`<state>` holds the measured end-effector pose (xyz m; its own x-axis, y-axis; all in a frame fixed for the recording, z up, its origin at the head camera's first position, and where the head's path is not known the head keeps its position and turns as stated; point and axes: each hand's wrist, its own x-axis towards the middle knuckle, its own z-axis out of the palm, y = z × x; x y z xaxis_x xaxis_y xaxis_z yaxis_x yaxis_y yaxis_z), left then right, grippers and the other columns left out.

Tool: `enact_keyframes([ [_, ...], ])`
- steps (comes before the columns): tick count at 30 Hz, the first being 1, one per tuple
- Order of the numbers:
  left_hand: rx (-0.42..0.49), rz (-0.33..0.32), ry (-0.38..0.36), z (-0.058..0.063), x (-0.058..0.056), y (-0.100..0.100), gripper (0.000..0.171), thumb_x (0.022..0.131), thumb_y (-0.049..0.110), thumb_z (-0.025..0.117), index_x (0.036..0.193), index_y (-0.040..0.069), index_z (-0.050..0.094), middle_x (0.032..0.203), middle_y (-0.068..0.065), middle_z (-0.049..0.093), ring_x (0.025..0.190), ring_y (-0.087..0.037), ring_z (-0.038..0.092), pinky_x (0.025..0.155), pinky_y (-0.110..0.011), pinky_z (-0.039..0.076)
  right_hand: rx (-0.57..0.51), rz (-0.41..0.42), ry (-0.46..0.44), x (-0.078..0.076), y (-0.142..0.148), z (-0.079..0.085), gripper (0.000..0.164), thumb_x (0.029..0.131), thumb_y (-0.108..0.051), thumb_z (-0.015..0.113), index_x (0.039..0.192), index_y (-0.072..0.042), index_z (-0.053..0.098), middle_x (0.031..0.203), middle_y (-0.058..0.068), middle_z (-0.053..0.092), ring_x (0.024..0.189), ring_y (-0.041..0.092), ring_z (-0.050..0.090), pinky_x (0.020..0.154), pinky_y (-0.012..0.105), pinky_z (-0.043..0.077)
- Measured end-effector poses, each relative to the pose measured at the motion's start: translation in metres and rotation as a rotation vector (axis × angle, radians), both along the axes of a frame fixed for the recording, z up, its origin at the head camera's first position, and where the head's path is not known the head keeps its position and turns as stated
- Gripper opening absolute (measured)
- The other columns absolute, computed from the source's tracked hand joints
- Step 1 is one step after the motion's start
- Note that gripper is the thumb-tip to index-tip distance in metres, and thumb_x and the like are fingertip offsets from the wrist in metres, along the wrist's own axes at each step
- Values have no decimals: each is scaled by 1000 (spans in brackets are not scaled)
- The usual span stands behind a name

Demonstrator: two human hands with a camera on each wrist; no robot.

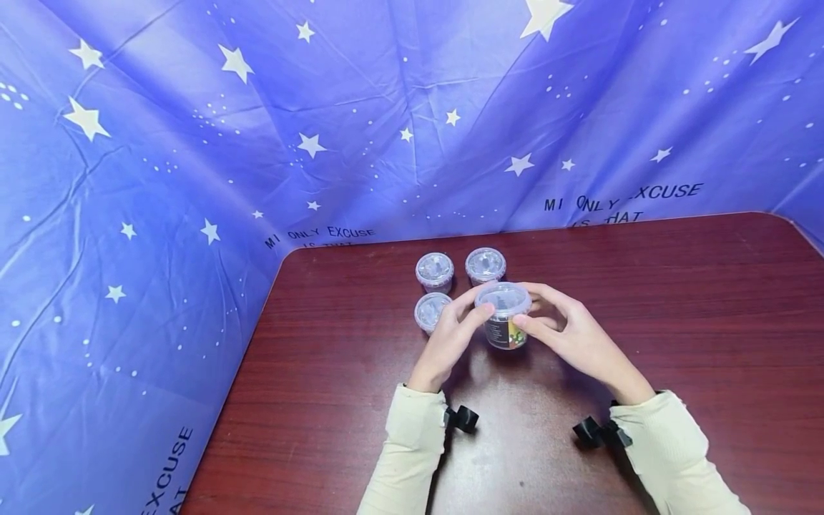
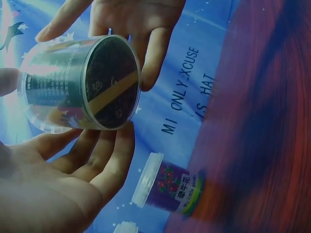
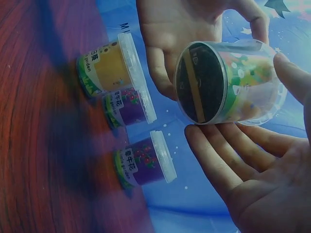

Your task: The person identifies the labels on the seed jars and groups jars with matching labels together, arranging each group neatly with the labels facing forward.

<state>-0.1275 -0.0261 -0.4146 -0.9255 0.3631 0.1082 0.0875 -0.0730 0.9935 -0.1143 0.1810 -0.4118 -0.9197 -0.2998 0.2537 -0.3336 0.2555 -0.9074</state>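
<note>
Both hands hold a clear plastic cup with a lid (image 1: 506, 333), raised over the table near the other cups. My left hand (image 1: 448, 340) grips its left side and my right hand (image 1: 575, 340) its right, thumbs on the near side. The cup's printed label has a dark text panel and a colourful part. In the right wrist view the held cup's underside (image 3: 208, 82) looks black, crossed by a yellowish strip. Contents cannot be told. Past the hands stand three similar lidded cups: one back left (image 1: 435, 272), one back right (image 1: 486, 265) and one front left (image 1: 431, 312), partly behind my left hand.
A dark red wooden table (image 1: 322, 372) lies under the hands. Blue cloth with white stars (image 1: 412, 172) hangs along its back and left sides. Purple and yellow labels show on the standing cups, such as the purple one (image 2: 167, 187). Black mounts (image 1: 465, 419) sit at both wrists.
</note>
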Motion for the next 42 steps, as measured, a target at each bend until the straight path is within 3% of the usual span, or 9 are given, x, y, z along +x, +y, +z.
enact_keyframes([
  [4, -16, 4, -20, 1, -1, -3, 45, 99, 19, 56, 142, 8, 53, 138, -11, 59, 123, -13, 53, 108, -32, 43, -29, -9, 12, 0, -2, 0, 42, 95, -9, 65, 137, -8, 56, 114, 11, 66, 100, 7, 65, 82, 18, 56],
  [13, -23, 115, 9, 3, -2, -3, 39, 95, 12, 64, 132, 3, 57, 126, -16, 61, 108, -17, 62, 96, -28, 52, -68, -144, 25, 2, -6, 3, 44, 90, -10, 73, 131, -8, 60, 110, 13, 66, 96, 8, 66, 81, 17, 56],
  [21, -37, 85, -1, 6, 3, -2, 50, 89, 16, 74, 135, 9, 56, 121, -11, 67, 106, -27, 66, 91, -28, 55, -82, -165, 12, 2, -9, 1, 44, 87, -10, 77, 126, -7, 58, 108, 11, 65, 92, 11, 66, 79, 19, 57],
  [26, -3, 83, 3, 4, 1, -3, 48, 89, 13, 73, 134, 8, 58, 120, -13, 67, 105, -26, 67, 92, -29, 55, -102, -146, 28, 2, -10, 1, 42, 89, -8, 74, 127, -6, 58, 108, 9, 66, 94, 10, 66, 80, 19, 57],
  [32, 38, 73, 26, 6, -1, -6, 43, 93, 9, 66, 135, 3, 58, 122, -19, 66, 103, -13, 65, 94, -28, 53, -152, -89, 61, 1, -9, 3, 35, 94, 0, 64, 128, 0, 57, 109, -1, 68, 100, 6, 65, 82, 18, 56],
  [36, 68, 42, 38, 6, -1, -7, 42, 94, 6, 63, 135, -1, 56, 123, -22, 64, 103, -10, 64, 94, -26, 52, -162, -60, 60, 0, -7, 2, 35, 94, 1, 62, 130, 0, 57, 110, -8, 68, 102, 6, 64, 83, 18, 55],
  [42, 117, -27, 29, 4, 0, -5, 45, 95, 13, 58, 137, -3, 54, 130, -23, 60, 110, -10, 61, 100, -28, 49, -169, 4, 35, 0, -8, -2, 40, 96, 1, 60, 135, -3, 55, 118, -6, 66, 109, 6, 63, 90, 18, 53],
])
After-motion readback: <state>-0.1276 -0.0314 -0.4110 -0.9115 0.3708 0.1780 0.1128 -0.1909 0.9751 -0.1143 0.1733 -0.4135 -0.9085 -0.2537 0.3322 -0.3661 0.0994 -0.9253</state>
